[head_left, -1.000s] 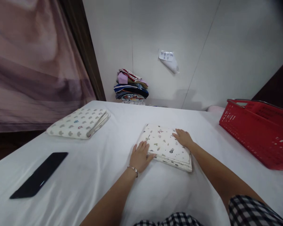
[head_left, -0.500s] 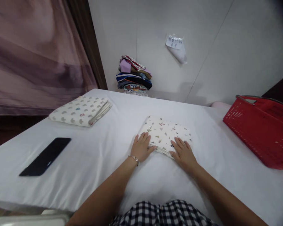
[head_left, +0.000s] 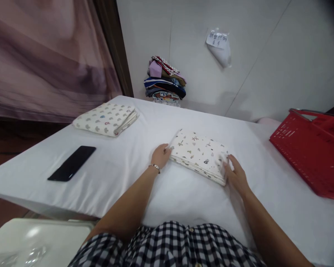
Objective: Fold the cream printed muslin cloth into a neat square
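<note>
A folded white cloth [head_left: 199, 152] with small printed figures lies on the white-covered table in front of me, its layered edge facing me. At its left edge, my left hand [head_left: 160, 154], with a bracelet on the wrist, has its fingers curled round the side of the cloth. My right hand [head_left: 236, 175] grips the right edge, thumb toward the near corner; its fingertips are slightly blurred. Farther left sits a second folded cloth [head_left: 107, 119], cream with grey mushroom-like prints, touched by neither hand.
A black phone [head_left: 72, 163] lies at the left of the table [head_left: 122, 163]. On the right stands a red plastic basket [head_left: 311, 155] with a handle. Behind the table is a pile of folded fabrics [head_left: 165, 79] against the wall. A white stool [head_left: 39, 237] is at the lower left.
My hands have slid from lying flat on top of the cloth outward to its left and right edges, and their fingers have curled. The camera view has shifted slightly.
</note>
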Demonstrator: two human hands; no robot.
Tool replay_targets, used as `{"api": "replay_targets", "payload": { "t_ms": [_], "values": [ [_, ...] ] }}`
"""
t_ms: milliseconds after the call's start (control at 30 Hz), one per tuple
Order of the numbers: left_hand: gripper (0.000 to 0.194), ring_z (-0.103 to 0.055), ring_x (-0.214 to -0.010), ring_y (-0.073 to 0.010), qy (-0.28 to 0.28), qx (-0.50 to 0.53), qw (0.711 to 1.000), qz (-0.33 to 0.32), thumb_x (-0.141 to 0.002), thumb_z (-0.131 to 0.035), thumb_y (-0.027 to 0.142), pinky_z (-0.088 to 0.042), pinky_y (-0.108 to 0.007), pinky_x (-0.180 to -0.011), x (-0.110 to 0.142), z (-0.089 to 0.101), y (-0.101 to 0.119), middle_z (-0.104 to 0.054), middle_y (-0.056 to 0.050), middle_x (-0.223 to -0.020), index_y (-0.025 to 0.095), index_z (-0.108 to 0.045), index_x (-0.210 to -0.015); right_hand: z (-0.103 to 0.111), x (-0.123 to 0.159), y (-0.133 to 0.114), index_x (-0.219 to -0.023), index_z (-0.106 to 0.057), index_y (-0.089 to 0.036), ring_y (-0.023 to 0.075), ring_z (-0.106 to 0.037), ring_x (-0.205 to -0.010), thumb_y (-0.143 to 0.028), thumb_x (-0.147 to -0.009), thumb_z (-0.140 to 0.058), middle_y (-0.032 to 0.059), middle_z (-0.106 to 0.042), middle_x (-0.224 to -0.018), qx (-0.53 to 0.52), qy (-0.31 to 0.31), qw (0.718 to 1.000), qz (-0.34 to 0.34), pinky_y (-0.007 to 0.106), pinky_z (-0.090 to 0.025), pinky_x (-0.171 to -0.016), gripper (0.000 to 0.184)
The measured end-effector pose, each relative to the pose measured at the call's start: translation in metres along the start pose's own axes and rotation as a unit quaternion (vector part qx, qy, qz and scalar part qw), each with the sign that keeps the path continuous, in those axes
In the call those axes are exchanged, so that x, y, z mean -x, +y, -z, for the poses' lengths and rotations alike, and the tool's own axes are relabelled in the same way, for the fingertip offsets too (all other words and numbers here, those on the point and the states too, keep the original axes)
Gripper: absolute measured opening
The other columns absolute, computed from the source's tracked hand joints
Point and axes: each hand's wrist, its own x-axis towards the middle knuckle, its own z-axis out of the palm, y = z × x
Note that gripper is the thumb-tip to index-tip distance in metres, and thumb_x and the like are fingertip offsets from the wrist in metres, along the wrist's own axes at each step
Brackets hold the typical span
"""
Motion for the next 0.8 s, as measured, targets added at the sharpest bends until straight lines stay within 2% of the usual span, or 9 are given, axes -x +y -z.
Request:
{"api": "replay_targets", "payload": {
  "t_ms": [33, 100, 200, 267, 433, 533, 633, 733, 800],
  "values": [
    [0.043, -0.058, -0.097, -0.0171, -0.008, 0.001, 1.000, 0.022, -0.084, -0.045, 0.041, -0.045, -0.029, -0.088, -0.001, 0.001, -0.001, -0.061, -0.005, -0.113, 0.018, -0.054, -0.119, 0.004, 0.000, 0.005, -0.132, -0.040, -0.022, 0.0264, -0.042, -0.122, -0.048, -0.082, -0.046, 0.0081, -0.039, -0.138, -0.060, 0.002, 0.997, -0.055, 0.043, -0.038, -0.099, 0.057],
    [0.044, -0.061, -0.090, -0.0167, -0.022, 0.000, 0.999, 0.040, -0.083, -0.046, 0.039, -0.046, -0.029, -0.085, -0.002, 0.003, 0.000, -0.063, -0.004, -0.110, 0.018, -0.052, -0.121, 0.011, 0.001, 0.013, -0.134, -0.036, -0.021, 0.0253, -0.052, -0.112, -0.046, -0.079, -0.052, 0.0099, -0.047, -0.132, -0.182, -0.030, 0.972, -0.147, 0.040, -0.047, -0.091, 0.062],
    [0.042, -0.061, -0.092, -0.0167, -0.030, -0.004, 0.999, 0.031, -0.083, -0.046, 0.037, -0.045, -0.028, -0.085, -0.002, 0.003, 0.003, -0.064, -0.003, -0.108, 0.019, -0.053, -0.120, 0.017, 0.004, 0.014, -0.136, -0.030, -0.018, 0.0243, -0.060, -0.100, -0.039, -0.076, -0.059, 0.0117, -0.057, -0.118, -0.294, -0.083, 0.928, -0.213, 0.037, -0.055, -0.080, 0.070],
    [0.040, -0.061, -0.092, -0.0168, -0.034, -0.010, 0.999, 0.031, -0.083, -0.046, 0.037, -0.045, -0.028, -0.084, -0.002, 0.003, 0.004, -0.066, -0.003, -0.104, 0.020, -0.053, -0.119, 0.019, 0.004, 0.009, -0.136, -0.029, -0.016, 0.0242, -0.063, -0.094, -0.037, -0.074, -0.062, 0.0123, -0.061, -0.112, -0.302, -0.097, 0.920, -0.230, 0.036, -0.057, -0.075, 0.074],
    [0.039, -0.060, -0.093, -0.0172, -0.035, -0.018, 0.999, 0.030, -0.082, -0.046, 0.036, -0.044, -0.027, -0.084, -0.003, 0.001, 0.003, -0.066, -0.003, -0.104, 0.020, -0.055, -0.117, 0.022, -0.006, -0.006, -0.138, -0.027, -0.017, 0.0226, -0.065, -0.082, -0.039, -0.072, -0.066, 0.0125, -0.062, -0.108, -0.260, -0.112, 0.926, -0.251, 0.033, -0.058, -0.066, 0.079],
    [0.040, -0.060, -0.092, -0.0175, -0.039, -0.007, 0.999, 0.038, -0.082, -0.046, 0.036, -0.044, -0.027, -0.082, -0.005, 0.001, 0.003, -0.066, -0.004, -0.103, 0.020, -0.054, -0.117, 0.022, -0.017, -0.009, -0.137, -0.027, -0.017, 0.0212, -0.065, -0.074, -0.036, -0.071, -0.068, 0.0122, -0.064, -0.100, -0.255, -0.128, 0.915, -0.285, 0.032, -0.057, -0.061, 0.080],
    [0.041, -0.060, -0.092, -0.0188, -0.049, 0.001, 0.998, 0.047, -0.080, -0.047, 0.035, -0.043, -0.028, -0.082, -0.006, 0.003, 0.004, -0.066, -0.004, -0.103, 0.020, -0.053, -0.118, 0.021, -0.025, -0.008, -0.131, -0.035, -0.015, 0.0202, -0.065, -0.071, -0.035, -0.072, -0.068, 0.0114, -0.067, -0.092, -0.259, -0.150, 0.904, -0.304, 0.031, -0.056, -0.059, 0.071],
    [0.043, -0.060, -0.091, -0.0193, -0.062, 0.015, 0.996, 0.057, -0.079, -0.048, 0.034, -0.043, -0.029, -0.080, -0.008, 0.005, 0.004, -0.066, -0.003, -0.102, 0.021, -0.051, -0.120, 0.018, -0.030, -0.008, -0.108, -0.055, -0.014, 0.0194, -0.064, -0.071, -0.034, -0.071, -0.069, 0.0111, -0.068, -0.089, -0.254, -0.198, 0.897, -0.303, 0.030, -0.055, -0.060, 0.044],
    [0.044, -0.060, -0.088, -0.0185, -0.067, 0.029, 0.996, 0.061, -0.078, -0.049, 0.033, -0.044, -0.028, -0.078, -0.008, 0.006, 0.003, -0.065, -0.003, -0.101, 0.022, -0.050, -0.120, 0.017, -0.033, -0.008, -0.092, -0.060, -0.013, 0.0188, -0.064, -0.069, -0.034, -0.071, -0.069, 0.0109, -0.069, -0.086, -0.241, -0.217, 0.892, -0.316, 0.030, -0.054, -0.060, 0.031]
  ]
}}
